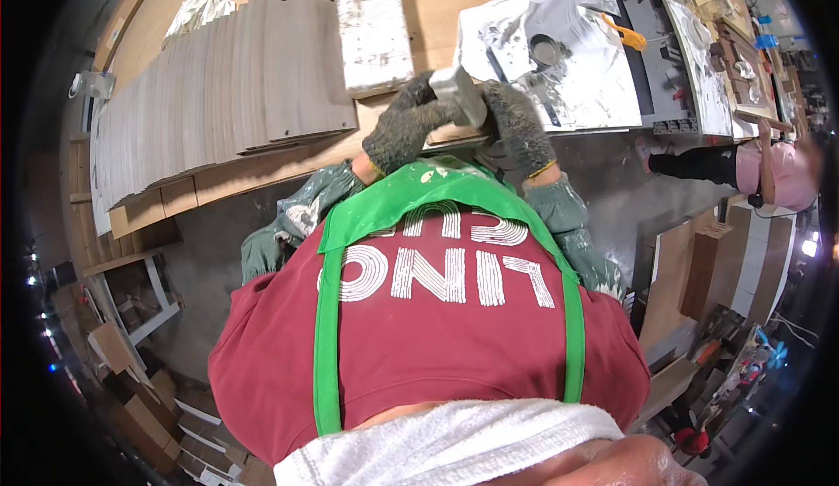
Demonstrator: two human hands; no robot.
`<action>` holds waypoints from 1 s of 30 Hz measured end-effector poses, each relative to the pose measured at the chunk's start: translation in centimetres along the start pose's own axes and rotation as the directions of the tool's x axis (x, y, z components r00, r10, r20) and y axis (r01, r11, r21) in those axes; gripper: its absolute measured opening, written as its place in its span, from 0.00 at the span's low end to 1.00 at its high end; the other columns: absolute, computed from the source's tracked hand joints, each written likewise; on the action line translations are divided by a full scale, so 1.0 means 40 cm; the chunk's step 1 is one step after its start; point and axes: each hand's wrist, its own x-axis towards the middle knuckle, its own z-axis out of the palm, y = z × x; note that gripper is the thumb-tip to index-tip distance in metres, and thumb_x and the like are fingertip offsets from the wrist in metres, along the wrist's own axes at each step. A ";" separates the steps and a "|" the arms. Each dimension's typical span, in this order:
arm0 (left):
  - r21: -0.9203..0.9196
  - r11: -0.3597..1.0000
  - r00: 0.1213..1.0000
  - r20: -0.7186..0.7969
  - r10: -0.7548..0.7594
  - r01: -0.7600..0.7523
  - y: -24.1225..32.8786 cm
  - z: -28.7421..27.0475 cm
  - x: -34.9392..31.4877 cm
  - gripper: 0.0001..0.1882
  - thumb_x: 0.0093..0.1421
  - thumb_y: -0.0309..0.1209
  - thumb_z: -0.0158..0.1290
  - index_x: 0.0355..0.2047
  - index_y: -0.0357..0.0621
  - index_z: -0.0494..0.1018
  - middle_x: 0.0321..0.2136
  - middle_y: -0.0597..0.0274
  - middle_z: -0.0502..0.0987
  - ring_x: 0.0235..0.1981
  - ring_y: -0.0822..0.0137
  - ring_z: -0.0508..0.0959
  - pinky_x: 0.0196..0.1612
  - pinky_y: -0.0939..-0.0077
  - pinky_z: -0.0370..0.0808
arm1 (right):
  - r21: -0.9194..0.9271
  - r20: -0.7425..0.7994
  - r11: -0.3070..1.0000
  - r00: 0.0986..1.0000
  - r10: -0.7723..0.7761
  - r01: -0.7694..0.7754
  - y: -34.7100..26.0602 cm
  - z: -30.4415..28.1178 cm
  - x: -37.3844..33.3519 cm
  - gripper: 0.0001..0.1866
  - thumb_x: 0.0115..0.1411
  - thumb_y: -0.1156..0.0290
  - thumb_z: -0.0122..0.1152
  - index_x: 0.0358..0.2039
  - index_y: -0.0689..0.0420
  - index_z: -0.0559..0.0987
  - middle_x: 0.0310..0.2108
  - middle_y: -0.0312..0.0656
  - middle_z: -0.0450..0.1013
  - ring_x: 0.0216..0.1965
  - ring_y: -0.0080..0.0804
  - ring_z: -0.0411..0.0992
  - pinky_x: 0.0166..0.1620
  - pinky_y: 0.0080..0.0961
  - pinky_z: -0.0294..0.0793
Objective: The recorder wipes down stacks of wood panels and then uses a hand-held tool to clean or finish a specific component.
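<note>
My left hand (405, 126), in a dark grey knitted glove, is closed round the left side of a small pale grey block (460, 96). On the block's right side, my right hand (521, 129), in a matching glove, has its fingers curled against it. Both hands are at the table's near edge, with the block tilted between them. Just beyond my left hand lies a thick white slab (376, 35) with brownish smears. To its left, a long row of thin grey-brown panels (288, 71) overlaps like a fanned deck. The fingertips are partly hidden behind the block.
A paint-smeared white sheet (603, 84) at the right carries a round dark tin (544, 50) and a dark flat tool (496, 64). A yellow-orange handle (625, 32) lies beyond. Crumpled cloth (203, 1) rests far left. Another person (773, 171) stands at the right.
</note>
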 end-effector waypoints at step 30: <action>-0.593 0.760 0.881 -0.168 -0.441 0.268 -0.070 0.096 0.282 0.14 0.59 0.36 0.52 0.42 0.43 0.70 0.35 0.61 0.76 0.30 0.66 0.77 0.32 0.76 0.76 | -0.253 -0.390 0.928 0.907 0.161 -0.273 0.357 -0.171 0.045 0.12 0.58 0.64 0.53 0.33 0.60 0.78 0.28 0.46 0.76 0.31 0.42 0.74 0.36 0.33 0.71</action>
